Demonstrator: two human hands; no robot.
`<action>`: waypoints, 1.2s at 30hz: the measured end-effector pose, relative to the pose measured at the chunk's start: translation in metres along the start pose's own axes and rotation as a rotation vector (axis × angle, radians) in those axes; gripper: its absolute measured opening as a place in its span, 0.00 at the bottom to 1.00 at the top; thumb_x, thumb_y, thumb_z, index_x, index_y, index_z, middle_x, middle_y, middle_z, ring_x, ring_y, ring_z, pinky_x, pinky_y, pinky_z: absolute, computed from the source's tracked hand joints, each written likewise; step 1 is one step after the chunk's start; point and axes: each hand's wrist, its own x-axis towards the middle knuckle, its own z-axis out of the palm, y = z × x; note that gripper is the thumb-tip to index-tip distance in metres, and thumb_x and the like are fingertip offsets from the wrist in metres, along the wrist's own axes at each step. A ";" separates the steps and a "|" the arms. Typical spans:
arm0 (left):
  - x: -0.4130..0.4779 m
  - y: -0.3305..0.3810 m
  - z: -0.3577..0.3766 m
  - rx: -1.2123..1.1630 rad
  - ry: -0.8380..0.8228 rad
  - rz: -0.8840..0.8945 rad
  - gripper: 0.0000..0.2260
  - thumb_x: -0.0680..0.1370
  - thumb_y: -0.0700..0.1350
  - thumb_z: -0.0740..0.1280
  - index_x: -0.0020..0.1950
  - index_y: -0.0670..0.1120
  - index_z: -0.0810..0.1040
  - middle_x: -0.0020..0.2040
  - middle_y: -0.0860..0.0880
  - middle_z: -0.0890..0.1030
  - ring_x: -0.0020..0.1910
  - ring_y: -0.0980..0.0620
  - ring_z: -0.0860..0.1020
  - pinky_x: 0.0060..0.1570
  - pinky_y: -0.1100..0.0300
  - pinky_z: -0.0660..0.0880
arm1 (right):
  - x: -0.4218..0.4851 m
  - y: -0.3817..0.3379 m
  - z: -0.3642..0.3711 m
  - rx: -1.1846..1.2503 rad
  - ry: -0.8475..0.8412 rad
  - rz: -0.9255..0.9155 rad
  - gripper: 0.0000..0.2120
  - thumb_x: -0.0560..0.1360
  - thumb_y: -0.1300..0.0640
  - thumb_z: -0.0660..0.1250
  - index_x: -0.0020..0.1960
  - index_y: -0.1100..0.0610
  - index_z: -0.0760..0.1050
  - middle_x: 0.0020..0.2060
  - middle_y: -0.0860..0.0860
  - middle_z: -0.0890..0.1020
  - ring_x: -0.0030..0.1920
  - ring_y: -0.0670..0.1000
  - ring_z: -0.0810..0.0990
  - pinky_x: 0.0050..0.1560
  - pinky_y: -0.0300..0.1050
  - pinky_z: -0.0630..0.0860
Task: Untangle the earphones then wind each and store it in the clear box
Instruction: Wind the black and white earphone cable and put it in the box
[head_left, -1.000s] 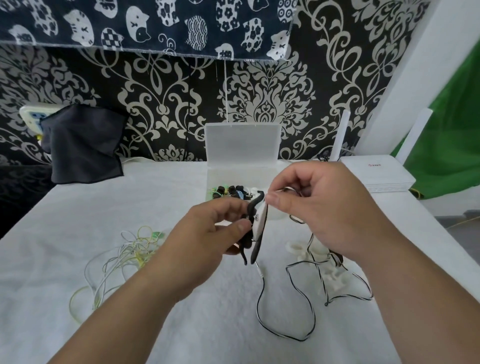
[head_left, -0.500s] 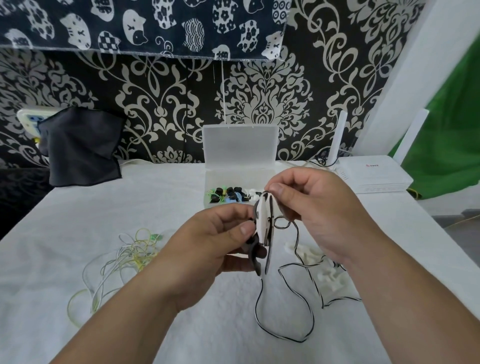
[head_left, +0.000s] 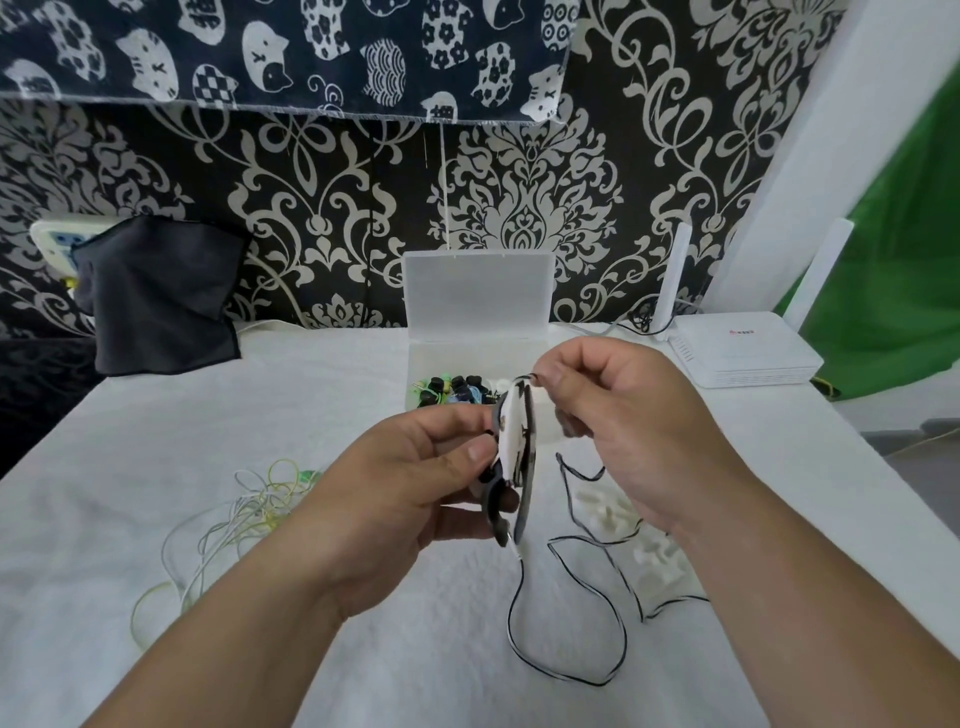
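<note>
Now right hand (head_left: 623, 431) has looped cord (head_left: 511, 623) over winder (head_left: 511, 436).

Two bare forearms reach in from below and meet mid-frame. The left hand (head_left: 410, 483) is raised, thumb on top and fingers curled beneath, gripping the winder (head_left: 511, 436). The right hand (head_left: 628, 431), just beside it and slightly higher, pinches the earphone cord (head_left: 530, 441) between thumb and forefinger.

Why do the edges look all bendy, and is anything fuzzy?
Head view: the wide lens tilts the white pillar near the edge; light is soft, without glare; the white winder looks slightly smeared; the clear box is sharp.
</note>
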 end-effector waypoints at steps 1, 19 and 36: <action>0.000 0.000 0.000 0.012 -0.004 -0.003 0.13 0.73 0.42 0.66 0.55 0.41 0.82 0.38 0.45 0.81 0.32 0.51 0.79 0.34 0.57 0.79 | 0.000 -0.001 0.000 -0.012 0.010 -0.003 0.10 0.79 0.56 0.69 0.38 0.50 0.81 0.27 0.45 0.74 0.32 0.48 0.71 0.39 0.48 0.70; -0.002 0.003 -0.003 0.032 0.001 0.008 0.15 0.72 0.43 0.66 0.56 0.39 0.81 0.39 0.43 0.81 0.34 0.49 0.79 0.33 0.58 0.78 | 0.000 -0.003 -0.002 -0.080 0.104 -0.013 0.12 0.81 0.56 0.63 0.40 0.52 0.76 0.27 0.47 0.68 0.31 0.52 0.65 0.37 0.54 0.68; -0.003 0.001 -0.002 0.142 -0.038 0.022 0.08 0.75 0.41 0.69 0.52 0.41 0.82 0.38 0.45 0.81 0.35 0.50 0.78 0.34 0.57 0.77 | -0.003 -0.007 0.007 0.052 0.070 -0.041 0.13 0.82 0.61 0.61 0.39 0.58 0.75 0.29 0.46 0.77 0.30 0.47 0.76 0.42 0.55 0.77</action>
